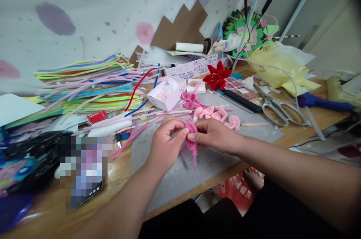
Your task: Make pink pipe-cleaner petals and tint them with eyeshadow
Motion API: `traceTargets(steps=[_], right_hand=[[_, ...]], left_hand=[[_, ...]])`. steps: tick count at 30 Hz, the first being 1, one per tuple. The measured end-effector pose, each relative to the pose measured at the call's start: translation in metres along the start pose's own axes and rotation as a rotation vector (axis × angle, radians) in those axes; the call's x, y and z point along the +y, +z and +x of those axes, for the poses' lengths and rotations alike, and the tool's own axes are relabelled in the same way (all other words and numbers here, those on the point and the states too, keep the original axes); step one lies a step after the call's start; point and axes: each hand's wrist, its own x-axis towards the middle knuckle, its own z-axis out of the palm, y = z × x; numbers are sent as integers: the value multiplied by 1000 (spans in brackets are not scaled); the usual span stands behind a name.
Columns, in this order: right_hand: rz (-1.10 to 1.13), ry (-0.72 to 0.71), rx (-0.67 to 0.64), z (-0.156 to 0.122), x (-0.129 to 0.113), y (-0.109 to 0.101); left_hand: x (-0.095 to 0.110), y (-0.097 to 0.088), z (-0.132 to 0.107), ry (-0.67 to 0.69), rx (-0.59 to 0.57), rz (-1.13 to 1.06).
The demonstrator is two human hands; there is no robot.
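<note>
The wooden bench (121, 171) spans the frame, with a flat grey mat (220, 163) at centre and a stack of fuzzy coloured stems (93, 84) at upper left. My left hand (165, 146) and right hand (216, 135) both pinch the pink chenille twist (192, 137) at centre, over the mat. I judge its wire springy, so a slack pinch could let the loops unwind.

Soft, even light, probably daylight from the upper right, fills the scene brightly. Only faint shadows lie on the grey mat (214, 163) under the pink fuzzy piece (192, 137), which is sharpest. The bench (296, 133) smears toward its left edge, straight lines bow outward, the picture's top right corner darkens, and a pixelated block (84, 167) masks the near left corner.
</note>
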Motion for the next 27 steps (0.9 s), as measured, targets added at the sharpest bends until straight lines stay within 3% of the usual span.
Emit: traceTargets(steps=[4,7,9,13,16,19,22,27], right_hand=[[218,21,-34,2,7,15],[374,-7,7,2,7,22],[365,10,18,2,7,23],[186,22,-46,0,5,21],[165,16,-111,-2,3,18],[156,-4,-140,-4,1,15],[183,-110,-82,-7,2,14],[441,-153,-23,-12,10,22]], left_hand=[[-2,1,-1,13,138,-2],[-2,-1,-1,-30,147,-81],[-1,-4,1,-64,58,-90],[-1,-13,7,-109,-236,53],[-2,-17,11,-104,-321,150],[-2,-16,11,-74,-270,151],[-1,-13,6,-67,-246,53],[2,-3,-5,-31,-127,-45]])
